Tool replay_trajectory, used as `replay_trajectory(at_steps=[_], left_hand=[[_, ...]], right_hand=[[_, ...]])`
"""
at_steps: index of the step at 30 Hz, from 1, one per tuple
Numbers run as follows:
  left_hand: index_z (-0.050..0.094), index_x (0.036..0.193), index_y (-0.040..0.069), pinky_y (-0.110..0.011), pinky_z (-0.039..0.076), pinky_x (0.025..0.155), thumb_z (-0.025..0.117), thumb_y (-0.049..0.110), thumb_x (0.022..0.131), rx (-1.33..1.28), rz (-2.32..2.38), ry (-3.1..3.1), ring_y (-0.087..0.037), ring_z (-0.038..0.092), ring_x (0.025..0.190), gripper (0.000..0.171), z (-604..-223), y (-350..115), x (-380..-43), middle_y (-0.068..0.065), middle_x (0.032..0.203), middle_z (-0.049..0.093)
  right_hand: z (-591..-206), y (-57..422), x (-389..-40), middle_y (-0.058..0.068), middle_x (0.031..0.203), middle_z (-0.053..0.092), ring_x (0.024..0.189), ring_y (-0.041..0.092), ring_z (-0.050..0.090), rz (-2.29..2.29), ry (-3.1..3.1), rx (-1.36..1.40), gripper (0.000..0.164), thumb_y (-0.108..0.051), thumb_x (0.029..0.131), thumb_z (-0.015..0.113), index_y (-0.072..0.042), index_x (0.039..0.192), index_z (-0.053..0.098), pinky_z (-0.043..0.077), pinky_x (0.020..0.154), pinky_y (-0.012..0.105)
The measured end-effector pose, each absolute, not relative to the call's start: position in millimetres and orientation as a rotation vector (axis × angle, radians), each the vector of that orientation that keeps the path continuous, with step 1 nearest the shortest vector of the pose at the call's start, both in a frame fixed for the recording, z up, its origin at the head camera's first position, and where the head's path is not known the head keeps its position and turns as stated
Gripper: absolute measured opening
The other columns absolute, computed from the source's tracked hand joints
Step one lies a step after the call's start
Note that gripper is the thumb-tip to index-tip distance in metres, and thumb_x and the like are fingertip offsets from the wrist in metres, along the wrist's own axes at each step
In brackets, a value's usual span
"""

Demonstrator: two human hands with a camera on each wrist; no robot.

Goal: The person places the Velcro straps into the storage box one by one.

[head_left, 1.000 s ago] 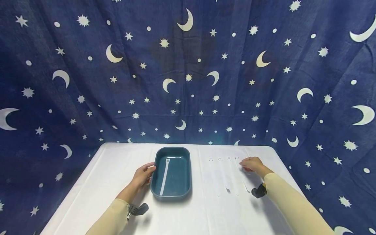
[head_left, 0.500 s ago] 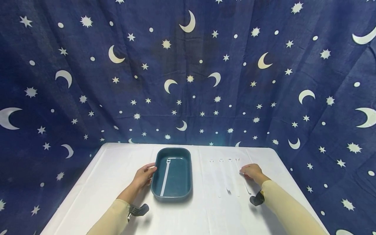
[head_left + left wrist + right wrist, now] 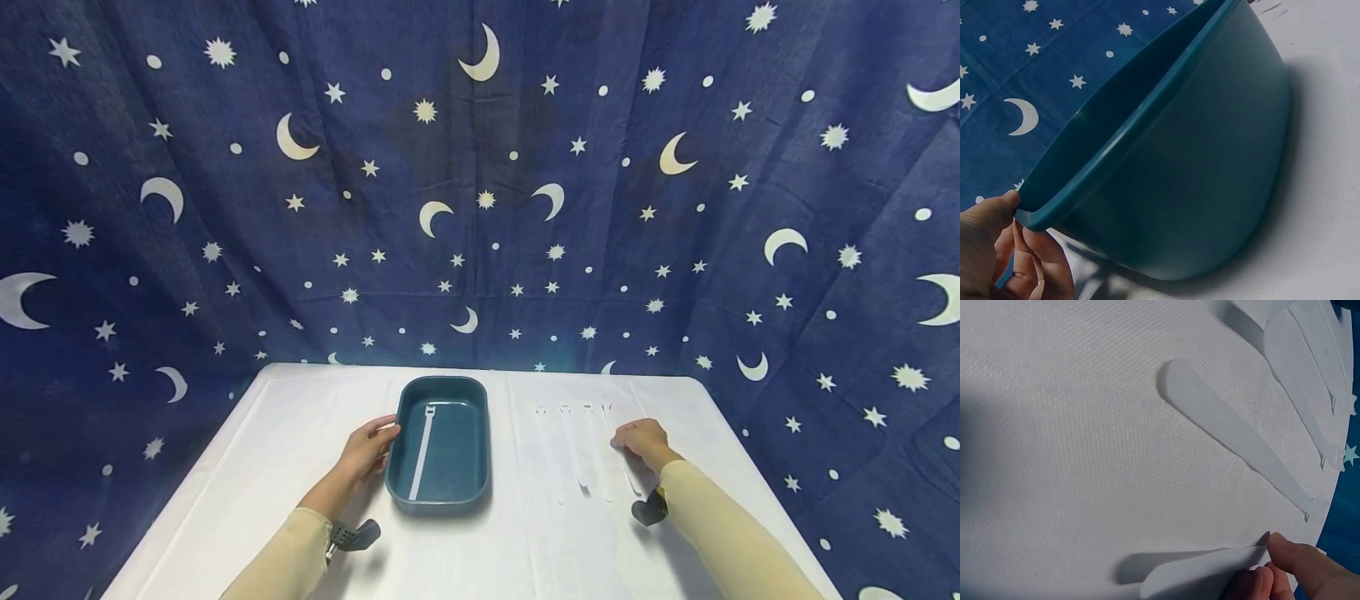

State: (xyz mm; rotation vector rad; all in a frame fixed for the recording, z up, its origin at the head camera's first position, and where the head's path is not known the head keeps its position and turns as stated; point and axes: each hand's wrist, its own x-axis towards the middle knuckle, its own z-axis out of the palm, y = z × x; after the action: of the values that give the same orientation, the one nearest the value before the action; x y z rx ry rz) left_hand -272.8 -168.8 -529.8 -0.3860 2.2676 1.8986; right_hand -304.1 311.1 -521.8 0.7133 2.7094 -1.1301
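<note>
My left hand (image 3: 365, 450) pinches the left rim of a dark teal plastic tub (image 3: 465, 467), with the thumb on top and fingers curled below, as the left wrist view shows. Inside the tub lies one flat white cable tie (image 3: 422, 454), its slotted head toward the far end. At the right, my right hand (image 3: 643, 442) pinches the rightmost white cable tie (image 3: 1204, 572) between thumb and fingers, partway along its length. That tie's free end is raised a little, casting a shadow on the cloth. The fingertips partly cover it.
Several more white cable ties (image 3: 1235, 434) lie side by side left of my right hand, heads toward the far edge. They blend with the white tablecloth (image 3: 517, 550). Behind the table hangs a navy curtain (image 3: 480, 250) with moons and stars.
My right hand has slid slightly toward me along the rightmost cable tie, away from its head end. My left hand stays on the tub's rim.
</note>
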Motion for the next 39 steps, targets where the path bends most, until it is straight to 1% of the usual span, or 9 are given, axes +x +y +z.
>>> replay_trajectory(at_steps=[3, 5, 7, 12, 18, 27, 34, 37, 39], left_hand=[[0.051, 0.141, 0.012, -0.026, 0.050, 0.071, 0.063, 0.037, 0.095, -0.391, 1.901, 2.268, -0.023, 0.062, 0.103, 0.053, -530, -169, -273, -0.019, 0.135, 0.058], [0.052, 0.140, 0.012, -0.025, 0.048, 0.068, 0.063, 0.035, 0.095, -0.397, 1.908, 2.265, -0.019, 0.060, 0.094, 0.051, -530, -169, -274, -0.017, 0.130, 0.061], [0.052, 0.140, 0.012, -0.025, 0.047, 0.067, 0.063, 0.034, 0.096, -0.398, 1.909, 2.268, -0.016, 0.058, 0.090, 0.051, -530, -169, -274, -0.016, 0.127, 0.062], [0.052, 0.140, 0.012, -0.025, 0.048, 0.068, 0.063, 0.035, 0.095, -0.401, 1.900, 2.271, -0.017, 0.058, 0.094, 0.052, -530, -169, -274, -0.017, 0.131, 0.060], [0.052, 0.141, 0.013, -0.025, 0.048, 0.069, 0.063, 0.036, 0.095, -0.402, 1.897, 2.270, -0.017, 0.058, 0.095, 0.053, -531, -169, -275, -0.017, 0.132, 0.059], [0.053, 0.140, 0.012, -0.025, 0.048, 0.068, 0.063, 0.035, 0.095, -0.411, 1.902, 2.267, -0.015, 0.057, 0.089, 0.051, -532, -169, -275, -0.015, 0.126, 0.062], [0.053, 0.140, 0.012, -0.024, 0.047, 0.067, 0.063, 0.033, 0.095, -0.411, 1.907, 2.261, -0.014, 0.056, 0.086, 0.050, -531, -169, -275, -0.012, 0.121, 0.063], [0.052, 0.140, 0.012, -0.024, 0.047, 0.066, 0.063, 0.033, 0.095, -0.413, 1.906, 2.257, -0.014, 0.055, 0.084, 0.050, -531, -169, -275, -0.012, 0.118, 0.063], [0.052, 0.140, 0.012, -0.024, 0.047, 0.066, 0.063, 0.034, 0.095, -0.415, 1.901, 2.259, -0.014, 0.056, 0.085, 0.051, -530, -169, -275, -0.012, 0.119, 0.063]], right_hand=[[-519, 309, -302, 0.018, 0.092, 0.069, 0.084, 0.027, 0.060, -1.099, 2.741, 0.687, 0.023, -0.010, 0.077, 0.075, 0.003, 0.096, 0.071, 0.050, 0.075, 0.036], [-517, 308, -301, 0.019, 0.094, 0.069, 0.086, 0.029, 0.061, -1.084, 2.758, 0.677, 0.022, -0.008, 0.076, 0.075, 0.003, 0.095, 0.071, 0.051, 0.079, 0.040], [-515, 306, -301, 0.019, 0.094, 0.069, 0.086, 0.030, 0.062, -1.082, 2.762, 0.681, 0.020, -0.007, 0.076, 0.075, 0.003, 0.093, 0.071, 0.051, 0.080, 0.042], [-511, 304, -299, 0.019, 0.093, 0.069, 0.084, 0.029, 0.061, -1.098, 2.750, 0.687, 0.019, -0.004, 0.075, 0.075, 0.003, 0.092, 0.070, 0.051, 0.077, 0.040], [-509, 303, -298, 0.018, 0.090, 0.068, 0.082, 0.028, 0.061, -1.108, 2.745, 0.688, 0.019, -0.003, 0.074, 0.075, 0.003, 0.091, 0.069, 0.050, 0.074, 0.037], [-511, 300, -301, 0.020, 0.092, 0.066, 0.083, 0.030, 0.060, -1.081, 2.740, 0.720, 0.024, -0.003, 0.074, 0.074, 0.006, 0.096, 0.067, 0.051, 0.072, 0.037], [-513, 303, -303, 0.016, 0.088, 0.066, 0.077, 0.024, 0.059, -1.091, 2.720, 0.710, 0.027, -0.003, 0.072, 0.074, 0.005, 0.097, 0.068, 0.047, 0.064, 0.028], [-512, 304, -303, 0.015, 0.086, 0.065, 0.077, 0.024, 0.057, -1.092, 2.715, 0.703, 0.027, -0.005, 0.073, 0.073, 0.005, 0.097, 0.067, 0.045, 0.062, 0.027], [-512, 304, -304, 0.015, 0.086, 0.064, 0.078, 0.024, 0.057, -1.088, 2.713, 0.706, 0.026, -0.007, 0.073, 0.072, 0.005, 0.096, 0.067, 0.045, 0.063, 0.028]])
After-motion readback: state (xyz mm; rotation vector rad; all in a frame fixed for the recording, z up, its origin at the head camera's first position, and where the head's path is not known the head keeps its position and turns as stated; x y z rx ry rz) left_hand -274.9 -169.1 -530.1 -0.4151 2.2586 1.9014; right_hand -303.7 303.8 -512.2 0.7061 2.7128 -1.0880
